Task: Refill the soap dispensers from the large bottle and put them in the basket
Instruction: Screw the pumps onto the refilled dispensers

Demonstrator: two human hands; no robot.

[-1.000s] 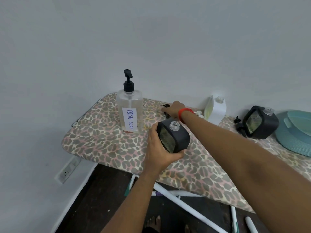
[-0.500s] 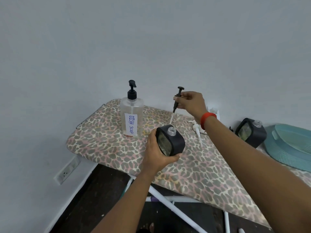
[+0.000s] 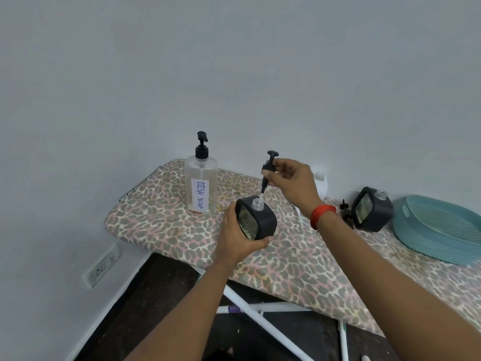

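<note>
My left hand [image 3: 235, 241] grips a black square soap dispenser [image 3: 260, 220] with an open clear neck, held just above the leopard-print ironing board [image 3: 299, 261]. My right hand [image 3: 291, 182] pinches a black pump head [image 3: 268, 169]; the tip of its clear tube sits in the dispenser's neck. A clear bottle labelled DISH SOAP [image 3: 201, 186] with a black pump stands behind on the left. A second black dispenser [image 3: 373, 209] without its pump stands on the right. The teal basket [image 3: 440, 230] lies at the far right.
A white bottle [image 3: 320, 183] stands against the wall, mostly hidden behind my right hand. Another loose black pump [image 3: 346, 216] lies beside the second dispenser. White board legs [image 3: 263, 321] cross below the board. A wall socket [image 3: 102, 267] sits low on the left.
My right hand lifted the black pump off the board, brought it over the dispenser and lowered its tube to the neck. My left hand kept holding the dispenser.
</note>
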